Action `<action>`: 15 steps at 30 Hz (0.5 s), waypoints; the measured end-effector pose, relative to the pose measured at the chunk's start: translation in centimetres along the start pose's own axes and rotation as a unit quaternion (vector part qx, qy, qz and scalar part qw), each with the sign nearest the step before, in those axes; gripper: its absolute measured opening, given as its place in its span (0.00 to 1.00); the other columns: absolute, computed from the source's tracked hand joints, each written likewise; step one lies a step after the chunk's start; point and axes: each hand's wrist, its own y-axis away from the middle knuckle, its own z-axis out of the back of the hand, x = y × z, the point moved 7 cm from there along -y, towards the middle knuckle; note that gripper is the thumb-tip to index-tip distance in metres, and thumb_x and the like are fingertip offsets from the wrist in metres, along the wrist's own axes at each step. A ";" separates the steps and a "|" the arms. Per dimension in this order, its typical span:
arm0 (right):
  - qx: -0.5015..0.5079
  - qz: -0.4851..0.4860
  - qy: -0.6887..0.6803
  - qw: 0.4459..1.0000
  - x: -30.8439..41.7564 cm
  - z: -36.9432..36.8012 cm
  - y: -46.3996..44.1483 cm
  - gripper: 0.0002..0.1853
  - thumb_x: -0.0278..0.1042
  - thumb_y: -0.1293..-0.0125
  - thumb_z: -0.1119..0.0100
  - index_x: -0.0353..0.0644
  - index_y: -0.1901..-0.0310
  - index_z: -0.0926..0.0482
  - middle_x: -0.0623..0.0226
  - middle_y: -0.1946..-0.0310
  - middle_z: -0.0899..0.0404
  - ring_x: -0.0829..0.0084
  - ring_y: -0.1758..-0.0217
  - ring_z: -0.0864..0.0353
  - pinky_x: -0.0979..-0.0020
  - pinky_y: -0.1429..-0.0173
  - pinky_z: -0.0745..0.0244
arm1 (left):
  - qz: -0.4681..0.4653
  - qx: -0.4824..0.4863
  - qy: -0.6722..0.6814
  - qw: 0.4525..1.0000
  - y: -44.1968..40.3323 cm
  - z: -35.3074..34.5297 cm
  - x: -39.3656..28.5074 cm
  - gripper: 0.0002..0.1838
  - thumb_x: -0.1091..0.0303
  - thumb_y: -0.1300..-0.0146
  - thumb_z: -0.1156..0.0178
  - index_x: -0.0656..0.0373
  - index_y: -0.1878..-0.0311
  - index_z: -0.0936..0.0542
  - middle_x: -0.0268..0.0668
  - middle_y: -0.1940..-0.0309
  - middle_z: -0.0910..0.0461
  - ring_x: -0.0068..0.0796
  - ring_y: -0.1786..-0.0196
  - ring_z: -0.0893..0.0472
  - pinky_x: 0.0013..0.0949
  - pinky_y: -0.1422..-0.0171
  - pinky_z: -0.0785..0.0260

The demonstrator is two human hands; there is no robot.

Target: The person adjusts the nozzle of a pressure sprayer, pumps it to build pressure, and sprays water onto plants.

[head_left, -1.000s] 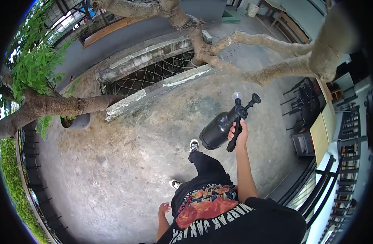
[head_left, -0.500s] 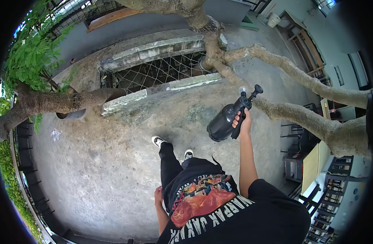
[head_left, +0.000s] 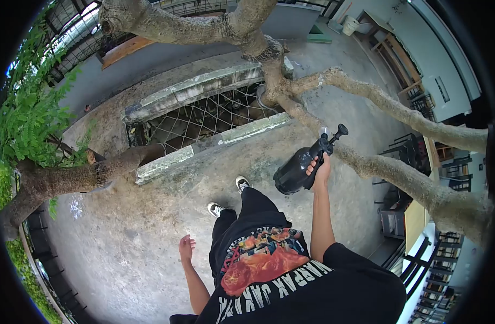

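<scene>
My right hand (head_left: 320,168) is wrapped round the handle of a black pump spray bottle (head_left: 295,171), held out in front of me at the right. The bottle's clear nozzle and round pump knob point away from me, and its base tilts toward the lower left. My left hand (head_left: 187,247) hangs at my left side above the concrete floor, holding nothing, its fingers apart.
A low concrete-edged pit (head_left: 204,116) with wire netting lies ahead. Thick tree branches (head_left: 388,170) cross at the right, and a trunk (head_left: 64,178) leans at the left. Chairs (head_left: 404,154) and a table (head_left: 415,221) stand at the right.
My left hand has swung outward to the left and its fingers show apart. My feet have stepped. The view has shifted over the pit and branches, while the bottle stays in my right hand.
</scene>
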 end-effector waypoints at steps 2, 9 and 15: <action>0.016 -0.009 0.000 1.000 0.3 -1.6 -1.7 0.20 0.56 0.37 0.51 0.46 0.73 0.32 0.72 0.86 0.36 0.75 0.89 0.38 0.73 0.84 0.44 | 0.007 -0.014 0.032 0.999 -0.8 -1.1 -1.5 0.18 0.54 0.34 0.48 0.54 0.48 0.26 0.34 0.67 0.21 0.24 0.68 0.21 0.28 0.66 0.29; 0.028 0.004 -0.046 0.999 1.8 -4.2 -6.3 0.21 0.59 0.37 0.54 0.48 0.74 0.35 0.74 0.86 0.39 0.76 0.88 0.40 0.73 0.85 0.45 | 0.041 0.042 -0.014 0.998 -1.4 -8.1 0.3 0.17 0.57 0.35 0.46 0.57 0.49 0.24 0.37 0.69 0.19 0.25 0.69 0.20 0.29 0.69 0.29; 0.150 -0.073 0.102 0.981 -1.3 -8.2 -6.9 0.28 0.71 0.40 0.54 0.50 0.74 0.35 0.76 0.87 0.39 0.78 0.89 0.40 0.76 0.85 0.43 | 0.142 -0.037 0.015 0.989 3.9 -10.4 5.0 0.16 0.60 0.36 0.47 0.61 0.53 0.21 0.41 0.72 0.18 0.27 0.74 0.19 0.29 0.70 0.28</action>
